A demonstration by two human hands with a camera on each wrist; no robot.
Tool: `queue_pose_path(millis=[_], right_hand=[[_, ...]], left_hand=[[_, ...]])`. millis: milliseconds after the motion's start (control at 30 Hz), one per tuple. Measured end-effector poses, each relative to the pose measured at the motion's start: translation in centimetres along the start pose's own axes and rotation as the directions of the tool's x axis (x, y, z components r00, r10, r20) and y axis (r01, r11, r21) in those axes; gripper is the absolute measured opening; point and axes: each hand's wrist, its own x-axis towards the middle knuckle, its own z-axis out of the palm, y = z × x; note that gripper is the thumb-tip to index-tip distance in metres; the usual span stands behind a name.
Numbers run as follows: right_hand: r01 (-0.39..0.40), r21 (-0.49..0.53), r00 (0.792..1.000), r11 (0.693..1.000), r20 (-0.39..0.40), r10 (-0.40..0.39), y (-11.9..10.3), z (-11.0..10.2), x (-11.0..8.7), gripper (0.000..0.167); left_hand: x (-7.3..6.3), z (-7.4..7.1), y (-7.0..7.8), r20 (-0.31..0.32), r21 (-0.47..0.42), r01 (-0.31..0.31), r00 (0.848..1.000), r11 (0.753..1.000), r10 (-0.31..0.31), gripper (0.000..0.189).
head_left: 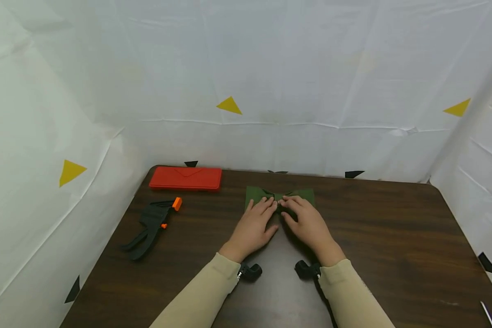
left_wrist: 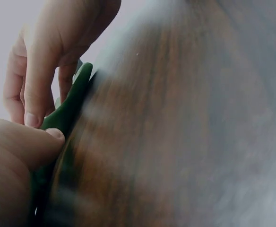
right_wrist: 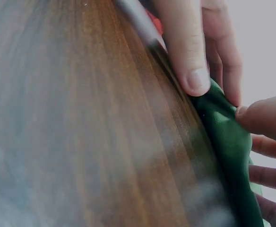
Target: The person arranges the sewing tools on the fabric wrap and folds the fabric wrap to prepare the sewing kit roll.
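A dark green bow tie (head_left: 305, 196) lies flat on the wooden table, a little right of the red case. My left hand (head_left: 252, 228) rests its nearly straight fingers on the bow's left half and centre, the thumb spread toward me. On the other side, my right hand (head_left: 311, 228) touches the bow's middle with lightly bent fingertips. In the left wrist view the left thumb (left_wrist: 53, 136) lies in front of the green fabric (left_wrist: 72, 106). The right wrist view shows right-hand fingers (right_wrist: 265, 176) along the raised fabric (right_wrist: 225, 137). The fingertips of both hands nearly meet at the knot, which they partly cover.
A red case (head_left: 184, 178) sits at the table's back left corner. Nearer, a black clamp with orange tips (head_left: 151, 228) lies on the left. A thin pen-like stick (head_left: 488, 314) is at the right front. White sheeting (head_left: 291, 68) stands behind and beside the table.
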Motion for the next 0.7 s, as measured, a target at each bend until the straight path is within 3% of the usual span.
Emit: queue_pose_path(millis=[200, 467, 567, 700], right_hand=[[-0.029, 0.092, 0.999, 0.995, 0.020, 0.027, 0.6, 0.1, -0.3, 0.040], [-0.047, 0.259, 0.999, 0.965, 0.017, 0.044, 2.0, 0.3, -0.8, 0.043], [-0.077, 0.336, 0.997, 0.939, 0.018, 0.075, 2.5, 0.5, -1.0, 0.041], [-0.131, 0.457, 0.990, 0.880, 0.019, 0.137, 2.9, 0.8, -1.5, 0.038]], left_hand=[[-0.1, 0.4, -0.4, 0.012, -0.097, -0.002, 1.000, 0.995, 0.003, 0.073], [0.1, 0.9, -0.8, 0.029, -0.222, 0.000, 1.000, 0.975, 0.007, 0.071], [0.1, 1.0, -0.8, 0.027, -0.247, 0.001, 1.000, 0.969, 0.006, 0.071], [-0.2, 1.5, -1.1, 0.022, -0.286, 0.003, 1.000, 0.958, 0.004, 0.070]])
